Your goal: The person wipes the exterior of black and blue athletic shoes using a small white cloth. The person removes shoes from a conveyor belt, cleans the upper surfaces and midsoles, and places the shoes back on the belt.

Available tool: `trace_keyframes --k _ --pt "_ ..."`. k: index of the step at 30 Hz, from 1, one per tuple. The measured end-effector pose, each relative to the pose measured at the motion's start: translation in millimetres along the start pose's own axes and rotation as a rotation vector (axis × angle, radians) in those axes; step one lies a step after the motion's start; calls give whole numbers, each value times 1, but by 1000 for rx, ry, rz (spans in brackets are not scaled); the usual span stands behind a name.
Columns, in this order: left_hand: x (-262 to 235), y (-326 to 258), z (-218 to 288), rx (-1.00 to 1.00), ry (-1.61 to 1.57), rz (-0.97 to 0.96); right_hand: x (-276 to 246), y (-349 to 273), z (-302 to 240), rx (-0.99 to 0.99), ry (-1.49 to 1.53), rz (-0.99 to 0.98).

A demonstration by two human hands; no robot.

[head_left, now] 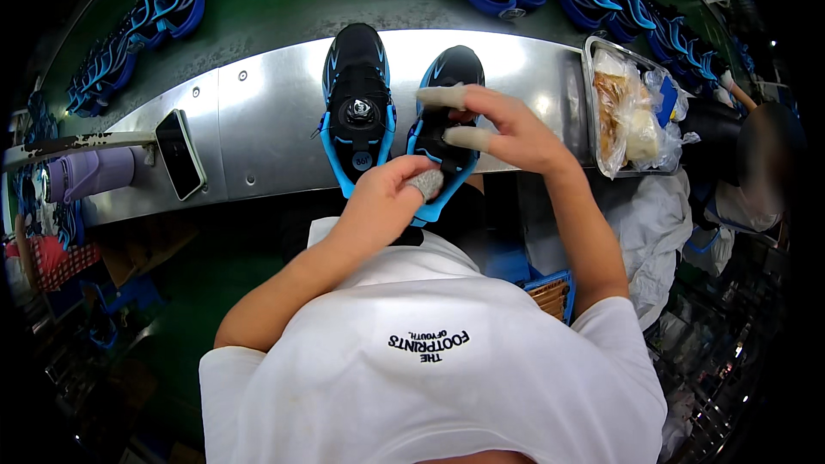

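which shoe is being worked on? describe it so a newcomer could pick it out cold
Start at the shiny metal shelf running across the green belt; two black-and-blue shoes sit side by side on its middle. The one meant is the right shoe, with the left hand at its near end and the right hand over its top. Its neighbour, the left shoe, is untouched, its round dial showing.

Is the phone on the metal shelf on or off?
Off, it seems: the phone lies flat on the metal shelf with a dark screen.

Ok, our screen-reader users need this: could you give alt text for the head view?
Both hands, left hand and right hand, work on a black-and-blue shoe on a metal shelf, its twin alongside. A phone lies to the left.
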State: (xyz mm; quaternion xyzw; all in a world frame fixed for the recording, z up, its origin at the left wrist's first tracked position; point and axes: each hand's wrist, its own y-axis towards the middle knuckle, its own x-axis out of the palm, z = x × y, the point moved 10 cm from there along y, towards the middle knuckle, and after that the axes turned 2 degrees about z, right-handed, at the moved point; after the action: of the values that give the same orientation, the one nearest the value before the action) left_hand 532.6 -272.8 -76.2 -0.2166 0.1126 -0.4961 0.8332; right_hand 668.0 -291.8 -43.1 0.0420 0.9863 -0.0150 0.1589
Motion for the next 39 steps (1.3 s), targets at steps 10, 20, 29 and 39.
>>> trace_keyframes --k 10,20,29,39 --pt "33 7 -18 -244 -563 -63 0 -9 3 5 -68 234" --pt "30 7 -22 -235 -528 -93 0 -25 -1 64 -319 223" --pt "38 13 -31 -257 -516 -94 9 -27 -6 -53 -255 255" --pt "37 10 -30 -291 -497 -45 4 -29 -7 -21 -197 328"
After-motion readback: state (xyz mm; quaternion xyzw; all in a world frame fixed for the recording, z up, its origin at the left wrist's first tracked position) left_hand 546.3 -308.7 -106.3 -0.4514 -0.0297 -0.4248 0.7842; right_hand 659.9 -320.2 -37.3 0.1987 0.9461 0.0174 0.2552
